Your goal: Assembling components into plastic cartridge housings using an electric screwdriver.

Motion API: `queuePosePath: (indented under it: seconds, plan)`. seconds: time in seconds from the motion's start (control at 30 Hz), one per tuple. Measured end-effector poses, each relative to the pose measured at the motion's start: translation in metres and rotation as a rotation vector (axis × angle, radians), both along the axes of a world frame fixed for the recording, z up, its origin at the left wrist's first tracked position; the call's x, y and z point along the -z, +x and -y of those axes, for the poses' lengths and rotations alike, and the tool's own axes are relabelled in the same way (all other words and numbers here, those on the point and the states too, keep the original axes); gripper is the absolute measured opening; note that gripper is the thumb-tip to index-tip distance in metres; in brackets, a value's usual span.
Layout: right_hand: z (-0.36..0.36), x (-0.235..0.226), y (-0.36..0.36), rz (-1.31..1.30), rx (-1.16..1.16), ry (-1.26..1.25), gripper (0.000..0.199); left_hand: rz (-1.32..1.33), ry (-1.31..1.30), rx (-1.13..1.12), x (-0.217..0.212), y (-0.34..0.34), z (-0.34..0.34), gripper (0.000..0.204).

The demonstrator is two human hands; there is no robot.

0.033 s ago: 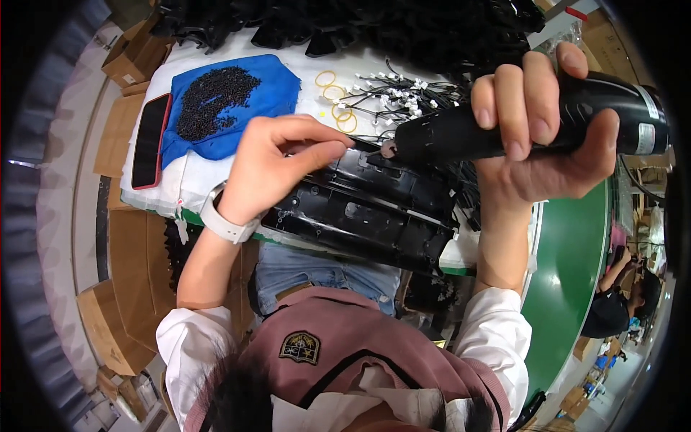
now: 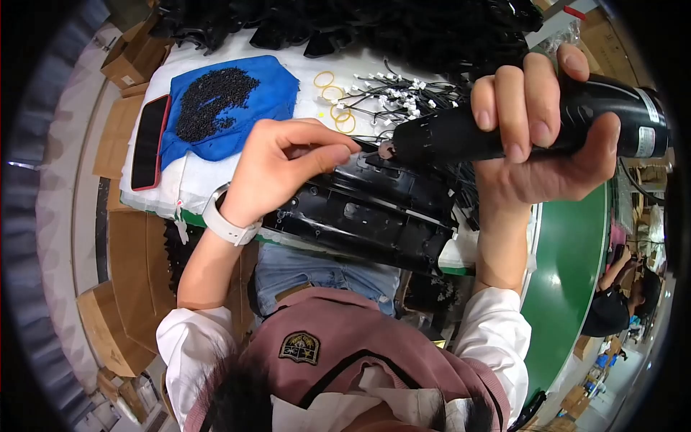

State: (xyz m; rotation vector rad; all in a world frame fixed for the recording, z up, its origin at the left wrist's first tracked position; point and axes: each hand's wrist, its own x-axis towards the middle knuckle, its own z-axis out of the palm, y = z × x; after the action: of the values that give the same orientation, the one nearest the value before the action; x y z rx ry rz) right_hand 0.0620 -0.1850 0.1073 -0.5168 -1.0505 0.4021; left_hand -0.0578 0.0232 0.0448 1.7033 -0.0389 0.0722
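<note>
In my right hand [image 2: 536,122] is a black electric screwdriver [image 2: 443,137], tilted so that its narrow end points left. The fingers wrap round its body. My left hand [image 2: 277,162] has thumb and forefinger pinched together just left of the screwdriver's tip. Whatever sits in that pinch is too small to make out. Below both hands lie two long black plastic panels [image 2: 363,219], side by side on the white-covered table. Part of the farther panel [image 2: 410,183] is hidden by the screwdriver and my left hand.
A blue cloth [image 2: 277,83] holds a heap of tiny black pieces like screws [image 2: 205,108]. Left of it lies a red-edged phone [image 2: 150,140]. Beyond are rubber bands [image 2: 344,121], white-plugged cables [image 2: 403,93] and piled black parts [image 2: 345,25]. Another person [image 2: 612,309] is far right.
My left hand's pinched fingertips have shifted slightly to the right, nearer the screwdriver's tip. The right hand and the screwdriver have barely moved.
</note>
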Motion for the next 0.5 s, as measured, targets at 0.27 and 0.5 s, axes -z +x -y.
queuePosePath:
  seconds: [0.27, 0.5]
  plan:
    - [-0.002, 0.006, -0.003, 0.005, 0.032, -0.019, 0.044, 0.079, 0.056, 0.103, 0.006, 0.003, 0.008, 0.014]
    - [-0.013, 0.016, -0.007, -0.046, 0.042, -0.017, 0.042, 0.009, -0.083, 0.058, 0.022, 0.001, 0.006, 0.014]
